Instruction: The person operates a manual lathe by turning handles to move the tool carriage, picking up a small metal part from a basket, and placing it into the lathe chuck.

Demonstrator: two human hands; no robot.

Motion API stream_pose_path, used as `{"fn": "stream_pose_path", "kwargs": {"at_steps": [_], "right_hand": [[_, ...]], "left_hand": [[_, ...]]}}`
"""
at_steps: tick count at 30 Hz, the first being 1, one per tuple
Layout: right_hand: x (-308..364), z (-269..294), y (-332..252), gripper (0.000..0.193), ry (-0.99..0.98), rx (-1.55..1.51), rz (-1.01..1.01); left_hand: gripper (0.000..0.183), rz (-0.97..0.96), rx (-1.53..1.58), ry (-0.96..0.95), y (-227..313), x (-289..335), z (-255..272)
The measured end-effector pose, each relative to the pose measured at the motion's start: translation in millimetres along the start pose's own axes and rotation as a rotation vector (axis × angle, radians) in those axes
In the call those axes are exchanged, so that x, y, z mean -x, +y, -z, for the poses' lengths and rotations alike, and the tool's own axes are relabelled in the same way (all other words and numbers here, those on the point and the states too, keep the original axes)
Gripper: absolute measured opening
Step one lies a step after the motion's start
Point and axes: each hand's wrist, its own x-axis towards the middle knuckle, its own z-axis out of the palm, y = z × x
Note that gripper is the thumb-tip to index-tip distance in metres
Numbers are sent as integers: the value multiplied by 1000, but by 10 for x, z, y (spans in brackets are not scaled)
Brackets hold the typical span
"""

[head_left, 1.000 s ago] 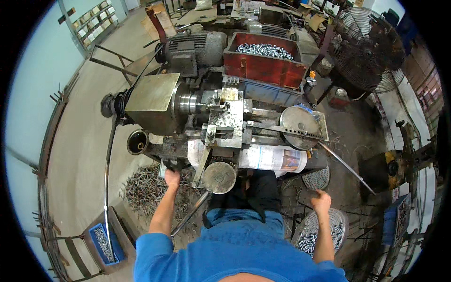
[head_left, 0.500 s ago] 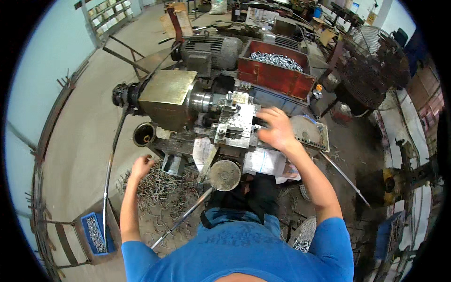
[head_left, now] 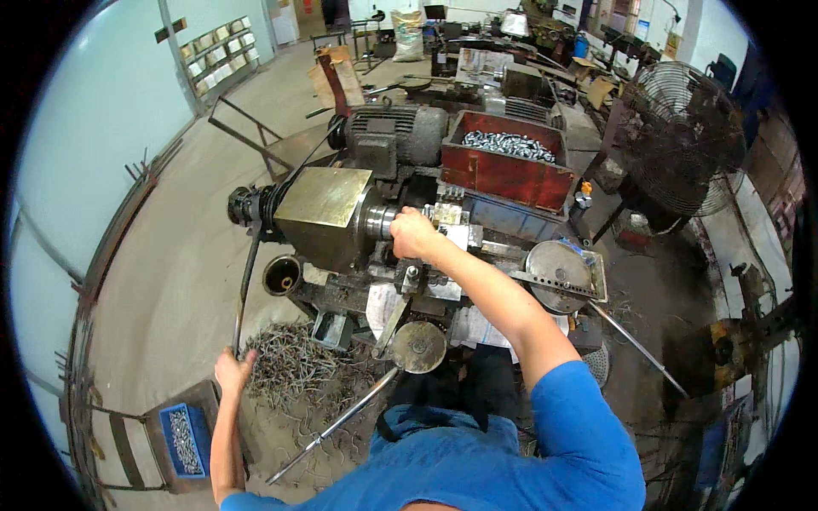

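At the lower left my left hand (head_left: 232, 372) is closed round the long metal lever (head_left: 247, 294), which runs up to the black pulley end of a lathe-like machine (head_left: 324, 200). The lever below that hand is hidden. My right hand (head_left: 413, 235) is at the shiny round spindle nose (head_left: 380, 223), fingers bent together. Whatever is between those fingers is hidden by the hand. Under my right wrist lies the metal tool slide (head_left: 457, 238). A round metal disc (head_left: 418, 347) sits in front of the slide, with a bar handle (head_left: 336, 423) slanting down to the left.
Behind the slide, a red box (head_left: 509, 175) holds many small shiny metal parts. A blue tray (head_left: 186, 439) of similar parts stands at lower left. Metal shavings (head_left: 298, 362) heap on the floor. A large caged fan (head_left: 677, 140) stands at right, a motor (head_left: 396, 136) behind the machine.
My right hand has moved left from the slide's right side to the spindle nose. My left hand has gone down and left onto the lever. The view has tilted up.
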Motion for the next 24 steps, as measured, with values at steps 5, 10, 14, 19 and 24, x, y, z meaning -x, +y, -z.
{"fn": "stream_pose_path", "kwargs": {"at_steps": [5, 10, 14, 19, 24], "right_hand": [[58, -45, 34, 21, 58, 38, -17], [367, 528, 105, 24, 167, 79, -25], [462, 978, 837, 37, 407, 71, -206], [905, 1163, 973, 52, 650, -42, -246], [2126, 710, 1035, 50, 559, -193, -332]], "left_hand": [[37, -27, 294, -118, -20, -2, -149], [20, -33, 617, -340, 7, -116, -126], [18, -18, 704, -404, 201, -86, -24], [18, 8, 990, -443, 99, -86, -122], [19, 19, 944, -444, 59, -97, -99]]}}
